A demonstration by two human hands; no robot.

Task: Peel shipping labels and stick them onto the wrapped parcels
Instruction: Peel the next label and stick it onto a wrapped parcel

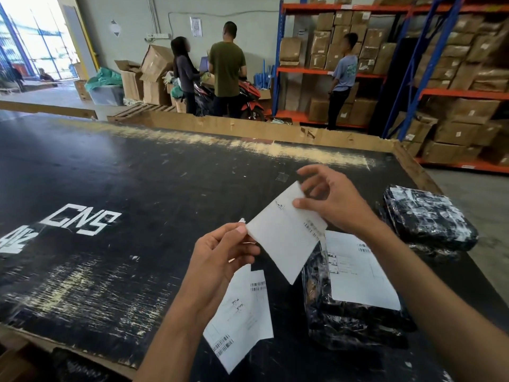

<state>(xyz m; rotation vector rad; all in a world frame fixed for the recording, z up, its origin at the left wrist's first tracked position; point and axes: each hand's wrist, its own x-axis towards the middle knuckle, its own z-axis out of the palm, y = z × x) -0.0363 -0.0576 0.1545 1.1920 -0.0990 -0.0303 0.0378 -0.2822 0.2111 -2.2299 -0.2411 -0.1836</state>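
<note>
Over the black worktop (110, 175), your left hand (217, 260) and right hand (333, 202) pinch a shipping label (286, 238) between them, above a labelled wrapped parcel (355, 321) at near right.

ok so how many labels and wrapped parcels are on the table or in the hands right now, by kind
shipping labels: 3, one held between the hands, one under the left hand, one on the near parcel
wrapped parcels: 2, the near parcel and a far parcel
total: 5
</note>
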